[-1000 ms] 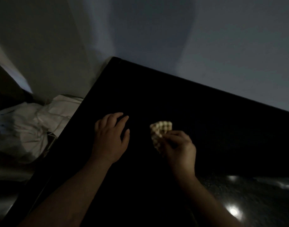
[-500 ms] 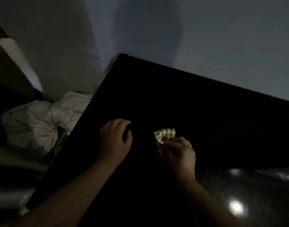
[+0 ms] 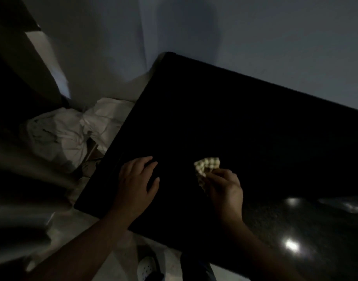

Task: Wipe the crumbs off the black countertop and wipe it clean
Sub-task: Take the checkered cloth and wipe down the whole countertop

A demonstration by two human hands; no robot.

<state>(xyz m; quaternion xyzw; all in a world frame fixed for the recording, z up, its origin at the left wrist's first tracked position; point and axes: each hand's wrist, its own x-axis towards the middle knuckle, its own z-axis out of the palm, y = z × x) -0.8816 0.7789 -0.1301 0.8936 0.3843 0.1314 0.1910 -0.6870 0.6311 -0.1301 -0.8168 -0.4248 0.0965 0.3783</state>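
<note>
The black countertop point(image 3: 224, 118) fills the middle of the dim view, its corner set against the wall. My left hand point(image 3: 136, 183) lies palm down on it near the left edge, fingers spread and fairly straight. A little to the right, my right hand point(image 3: 224, 188) pinches a small checkered yellow-and-white cloth point(image 3: 206, 166), bunched up on or just above the surface. No crumbs can be made out in the dark.
Crumpled white bags point(image 3: 72, 130) lie on the floor left of the counter. A grey wall point(image 3: 255, 37) stands behind. The counter's near right part point(image 3: 305, 230) is speckled and reflects lights. A white shoe point(image 3: 146, 267) shows on the pale floor below.
The camera has swung down and left, so the counter's near edge and the floor now show. Both hands stay at about the same spots on the counter, cloth still pinched.
</note>
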